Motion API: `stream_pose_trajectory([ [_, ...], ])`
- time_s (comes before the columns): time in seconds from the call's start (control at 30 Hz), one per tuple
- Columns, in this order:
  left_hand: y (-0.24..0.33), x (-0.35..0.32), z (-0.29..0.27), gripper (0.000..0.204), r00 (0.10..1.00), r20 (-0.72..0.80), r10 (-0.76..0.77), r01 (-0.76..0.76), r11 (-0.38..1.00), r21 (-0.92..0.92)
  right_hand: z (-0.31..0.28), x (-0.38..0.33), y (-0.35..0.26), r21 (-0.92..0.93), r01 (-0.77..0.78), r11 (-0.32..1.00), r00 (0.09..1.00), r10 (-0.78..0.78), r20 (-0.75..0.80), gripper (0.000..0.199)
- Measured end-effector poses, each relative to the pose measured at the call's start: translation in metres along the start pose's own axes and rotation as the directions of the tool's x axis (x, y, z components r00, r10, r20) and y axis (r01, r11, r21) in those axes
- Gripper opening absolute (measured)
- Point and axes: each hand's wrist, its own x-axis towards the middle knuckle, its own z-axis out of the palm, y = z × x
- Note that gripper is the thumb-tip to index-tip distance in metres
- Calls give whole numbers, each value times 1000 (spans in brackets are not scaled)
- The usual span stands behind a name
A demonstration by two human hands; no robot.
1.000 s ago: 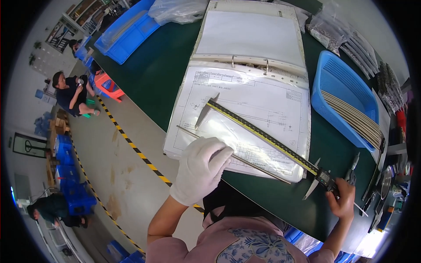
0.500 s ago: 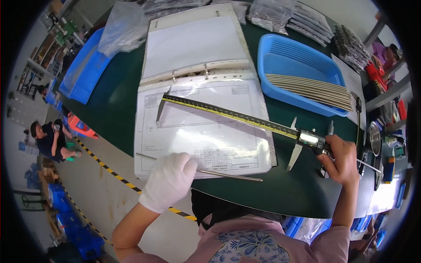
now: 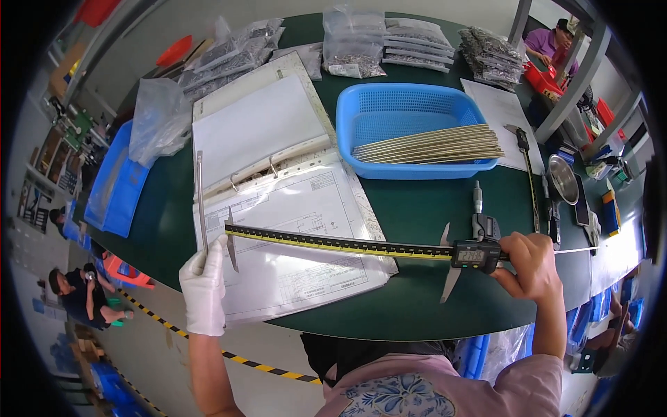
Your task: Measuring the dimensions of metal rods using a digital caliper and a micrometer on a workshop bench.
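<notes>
My right hand (image 3: 531, 267) grips the slider with the small display of a long digital caliper (image 3: 347, 244), held level above the green table (image 3: 417, 208). Its yellow-edged beam reaches left across a drawing sheet (image 3: 306, 229) in an open ring binder (image 3: 257, 132). My left hand (image 3: 203, 292), in a white glove, holds the near end of a thin grey metal rod (image 3: 200, 201) that points away from me. The rod lies right beside the caliper's fixed jaw (image 3: 231, 243); the sliding jaw sits far to the right.
A blue basket (image 3: 368, 111) holding several similar rods stands behind the caliper. Bags of small metal parts (image 3: 354, 42) lie at the back, blue bins (image 3: 114, 187) at left, another caliper (image 3: 528, 167) and paper at right. People are on the floor at left and at the far right.
My left hand has picked the rod up off the drawing and turned it away from me, next to the fixed jaw. The caliper has swung level, still in my right hand.
</notes>
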Motion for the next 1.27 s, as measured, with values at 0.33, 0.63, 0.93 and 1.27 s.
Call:
stream_pose_trajectory([
  [0.33, -10, -7, -7, 19, 1000, -26, 6, -3, 994, 111, 0, -9, 3, 9, 47, 999, 998, -47, -42, 36],
  [0.63, -23, -57, -2, 16, 958, -3, 286, -268, 903, 335, 15, -6, -4, 130, 113, 985, 989, -125, 84, 35],
  [0.93, -21, -94, 39, 11, 819, 404, 408, -549, 763, 342, 16, 25, -32, 207, 96, 974, 972, -137, 191, 36],
  [1.27, -30, -108, 80, 34, 616, 570, 543, -731, 664, 157, 38, 26, -46, 196, 34, 980, 974, -77, 214, 38],
])
